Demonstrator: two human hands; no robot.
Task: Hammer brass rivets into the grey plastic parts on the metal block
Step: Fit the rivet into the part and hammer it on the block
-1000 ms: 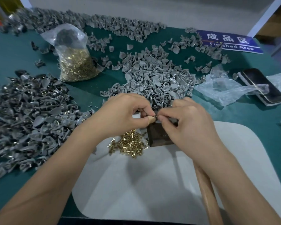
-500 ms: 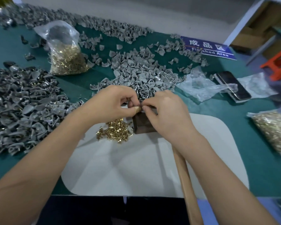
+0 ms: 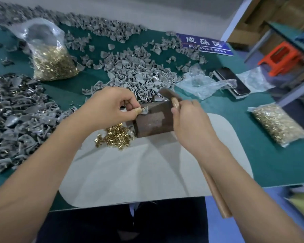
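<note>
My left hand (image 3: 111, 109) pinches a grey plastic part (image 3: 145, 110) with its rivet on the metal block's (image 3: 154, 118) left corner; my right hand (image 3: 191, 123) grips the hammer (image 3: 174, 100), raised. Riveted parts (image 3: 16, 120) pile left on the counter (image 3: 226, 106); many unriveted parts (image 3: 135, 72) and loose rivets (image 3: 114, 137) remain

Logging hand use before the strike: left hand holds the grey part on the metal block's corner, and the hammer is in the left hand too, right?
Not quite. The head view shows the left hand pinching the grey part at the corner of the metal block, but the hammer is gripped by the right hand, not the left.
</note>
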